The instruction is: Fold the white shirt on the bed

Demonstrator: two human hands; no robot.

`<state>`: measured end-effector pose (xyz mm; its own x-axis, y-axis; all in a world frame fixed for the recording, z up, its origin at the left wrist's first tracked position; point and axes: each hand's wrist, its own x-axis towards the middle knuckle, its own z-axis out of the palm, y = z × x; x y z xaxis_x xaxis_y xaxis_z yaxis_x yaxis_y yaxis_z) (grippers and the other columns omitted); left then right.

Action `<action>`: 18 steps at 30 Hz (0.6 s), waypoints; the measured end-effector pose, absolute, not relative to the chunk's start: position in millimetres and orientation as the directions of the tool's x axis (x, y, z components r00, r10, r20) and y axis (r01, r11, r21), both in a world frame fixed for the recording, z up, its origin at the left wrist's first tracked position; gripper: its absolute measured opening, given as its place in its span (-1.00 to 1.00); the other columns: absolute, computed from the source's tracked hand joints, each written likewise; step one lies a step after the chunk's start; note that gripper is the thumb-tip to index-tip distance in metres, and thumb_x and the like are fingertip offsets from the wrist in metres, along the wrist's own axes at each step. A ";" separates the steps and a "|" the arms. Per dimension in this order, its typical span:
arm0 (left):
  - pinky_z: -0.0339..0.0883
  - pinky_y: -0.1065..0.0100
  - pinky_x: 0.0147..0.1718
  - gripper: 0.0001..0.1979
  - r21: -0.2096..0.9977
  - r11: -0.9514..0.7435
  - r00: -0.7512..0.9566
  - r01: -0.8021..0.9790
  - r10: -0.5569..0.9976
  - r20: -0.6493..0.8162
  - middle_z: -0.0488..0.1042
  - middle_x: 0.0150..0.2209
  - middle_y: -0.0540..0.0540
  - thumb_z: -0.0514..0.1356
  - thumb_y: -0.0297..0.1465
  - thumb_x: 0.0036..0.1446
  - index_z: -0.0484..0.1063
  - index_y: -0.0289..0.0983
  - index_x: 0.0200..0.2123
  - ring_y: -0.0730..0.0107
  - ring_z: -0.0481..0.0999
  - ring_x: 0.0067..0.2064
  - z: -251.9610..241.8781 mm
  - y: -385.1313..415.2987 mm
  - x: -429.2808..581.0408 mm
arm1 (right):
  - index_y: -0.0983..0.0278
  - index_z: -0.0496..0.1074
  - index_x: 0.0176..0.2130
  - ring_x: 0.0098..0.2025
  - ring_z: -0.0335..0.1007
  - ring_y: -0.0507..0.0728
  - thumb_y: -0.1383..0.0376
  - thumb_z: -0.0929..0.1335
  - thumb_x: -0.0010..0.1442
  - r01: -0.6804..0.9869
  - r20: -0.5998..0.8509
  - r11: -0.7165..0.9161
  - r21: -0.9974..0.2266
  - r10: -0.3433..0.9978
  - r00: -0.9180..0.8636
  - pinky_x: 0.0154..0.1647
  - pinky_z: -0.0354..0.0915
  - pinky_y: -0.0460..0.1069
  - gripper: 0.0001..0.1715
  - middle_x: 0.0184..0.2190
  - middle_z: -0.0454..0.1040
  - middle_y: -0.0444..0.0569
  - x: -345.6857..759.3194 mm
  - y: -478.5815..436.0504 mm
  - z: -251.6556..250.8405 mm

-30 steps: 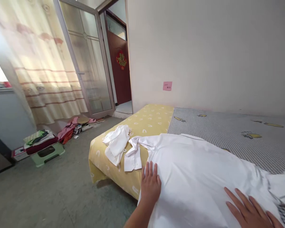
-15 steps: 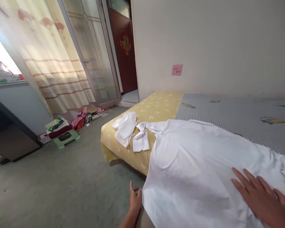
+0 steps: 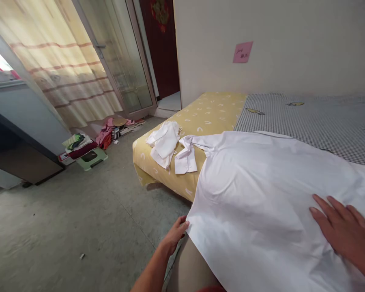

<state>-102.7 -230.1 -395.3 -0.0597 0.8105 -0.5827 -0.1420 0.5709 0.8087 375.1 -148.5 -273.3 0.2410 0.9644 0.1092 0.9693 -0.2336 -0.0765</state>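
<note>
From my remote seat, I see a white long-sleeved shirt (image 3: 252,174) spread across the near part of a bed, its lower end reaching past the bed's edge beside the wearer's beige-clad leg (image 3: 190,265). As I judge it, the laying out is well along: the body lies broad and nearly flat, though soft creases remain, one sleeve is bent with its cuff (image 3: 185,162) turned toward the edge, and nothing is folded. The left hand (image 3: 181,228) is at the shirt's side edge, thumb and fingers seemingly pinched on the fabric there. The right hand (image 3: 342,225) rests palm down on the shirt, fingers slightly apart, gripping nothing that I can see. Beside the cuff lies a crumpled white garment (image 3: 166,142) on the yellow patterned sheet (image 3: 213,111); behind the shirt stretches a grey checked cover (image 3: 280,117). A pink note (image 3: 242,52) hangs on the wall above.
</note>
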 end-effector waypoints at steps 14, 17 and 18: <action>0.47 0.27 -0.31 -0.51 0.694 0.455 -0.133 -0.557 0.777 -0.616 0.64 -0.42 -0.10 0.54 -0.17 -0.24 0.48 -0.25 -0.27 0.22 0.61 -0.37 -356.9 -225.3 -70.9 | 0.29 0.16 0.41 0.45 -0.09 0.41 -0.15 -0.19 0.36 0.960 0.084 -0.255 -0.113 0.961 0.265 0.35 -0.15 0.33 -0.01 0.47 0.05 0.14 350.8 -157.0 -249.2; 0.47 0.27 -0.32 -0.49 0.688 0.464 -0.133 -0.558 0.769 -0.626 0.62 -0.45 -0.08 0.56 -0.17 -0.28 0.46 -0.25 -0.31 0.21 0.60 -0.38 -352.8 -231.0 -73.8 | 0.28 0.16 0.42 0.45 -0.10 0.40 -0.14 -0.17 0.38 0.961 0.089 -0.251 -0.114 0.961 0.261 0.34 -0.17 0.31 -0.04 0.47 0.04 0.14 351.2 -157.9 -248.5; 0.47 0.27 -0.32 -0.48 0.687 0.468 -0.129 -0.555 0.768 -0.627 0.62 -0.46 -0.08 0.57 -0.17 -0.30 0.45 -0.25 -0.31 0.21 0.61 -0.37 -351.3 -231.6 -74.1 | 0.29 0.16 0.42 0.45 -0.10 0.40 -0.13 -0.16 0.39 0.962 0.092 -0.249 -0.113 0.961 0.260 0.34 -0.18 0.30 -0.05 0.47 0.05 0.15 351.1 -158.0 -248.6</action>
